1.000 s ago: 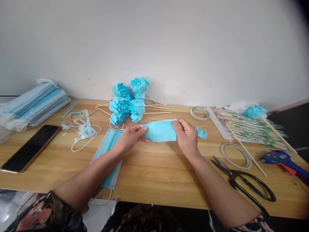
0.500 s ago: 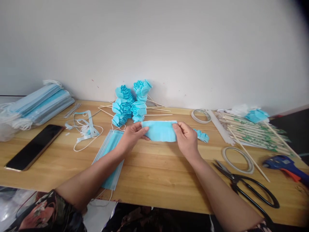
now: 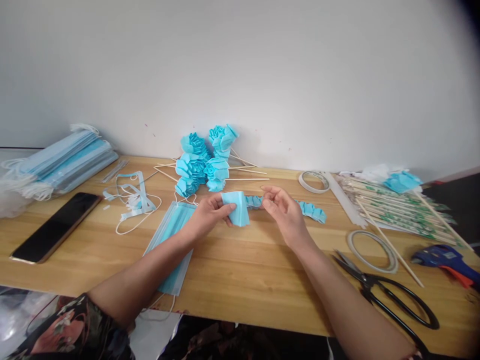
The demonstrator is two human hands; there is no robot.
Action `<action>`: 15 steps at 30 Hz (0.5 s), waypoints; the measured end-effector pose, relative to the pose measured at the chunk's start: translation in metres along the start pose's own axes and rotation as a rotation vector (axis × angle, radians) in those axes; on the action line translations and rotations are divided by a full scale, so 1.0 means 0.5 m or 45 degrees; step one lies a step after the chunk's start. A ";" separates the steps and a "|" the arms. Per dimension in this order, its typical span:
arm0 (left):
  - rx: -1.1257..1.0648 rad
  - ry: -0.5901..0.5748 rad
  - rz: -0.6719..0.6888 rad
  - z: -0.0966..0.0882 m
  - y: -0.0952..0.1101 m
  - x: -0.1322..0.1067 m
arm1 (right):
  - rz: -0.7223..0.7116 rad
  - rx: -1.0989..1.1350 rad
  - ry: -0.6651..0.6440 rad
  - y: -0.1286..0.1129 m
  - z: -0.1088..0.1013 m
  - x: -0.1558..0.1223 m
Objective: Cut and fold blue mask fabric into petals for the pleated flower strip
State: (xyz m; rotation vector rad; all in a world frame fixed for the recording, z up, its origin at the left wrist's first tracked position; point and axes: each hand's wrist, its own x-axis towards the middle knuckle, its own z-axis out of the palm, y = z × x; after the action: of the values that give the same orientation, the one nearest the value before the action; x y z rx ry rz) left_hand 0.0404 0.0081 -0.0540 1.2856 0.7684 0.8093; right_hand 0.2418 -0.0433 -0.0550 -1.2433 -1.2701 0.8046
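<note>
My left hand (image 3: 213,210) pinches a light blue piece of mask fabric (image 3: 237,209), folded over into a smaller square, above the middle of the wooden table. Just to its right, my right hand (image 3: 283,210) is off the fabric, its thumb and bent fingers a little apart with nothing visible between them. Behind both hands lies a gathered blue strip (image 3: 313,212), partly covered by the right hand. A whole blue face mask (image 3: 176,245) lies under my left forearm. Past the hands, several blue fabric flowers (image 3: 195,165) on thin sticks rest near the wall.
Stacked masks (image 3: 71,160), a phone (image 3: 56,227) and cut-off straps (image 3: 137,197) occupy the left. On the right are a tape roll (image 3: 314,189), a second ring of tape (image 3: 348,245), black scissors (image 3: 369,281), a blue glue gun (image 3: 444,257) and wrapped sticks (image 3: 397,210).
The fabric, stretched flat between both hands before, is now folded over in my left hand. My right hand has let go of it, and the gathered strip behind shows more.
</note>
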 end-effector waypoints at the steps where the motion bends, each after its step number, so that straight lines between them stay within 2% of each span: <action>1: 0.062 -0.062 0.008 0.001 0.001 -0.004 | -0.068 -0.053 -0.007 -0.005 -0.001 -0.003; 4: 0.290 -0.275 0.058 0.005 0.005 -0.017 | -0.322 -0.258 -0.203 -0.028 -0.002 -0.015; 6: 0.470 -0.334 0.135 0.007 0.007 -0.024 | -0.483 -0.428 -0.372 -0.042 0.001 -0.021; 9: 0.714 -0.238 0.256 0.007 0.008 -0.026 | -0.598 -0.680 -0.466 -0.045 0.010 -0.025; 12: 0.889 -0.112 0.352 0.004 0.011 -0.024 | -0.593 -0.802 -0.416 -0.034 0.016 -0.024; 15: 0.990 -0.065 0.397 0.002 0.018 -0.024 | -0.561 -0.795 -0.375 -0.029 0.013 -0.020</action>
State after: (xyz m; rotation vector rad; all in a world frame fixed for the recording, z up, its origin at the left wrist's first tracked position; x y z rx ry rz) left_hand 0.0341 -0.0017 -0.0445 2.1523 0.8907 0.7383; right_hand 0.2311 -0.0545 -0.0443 -1.2688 -2.0501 0.2720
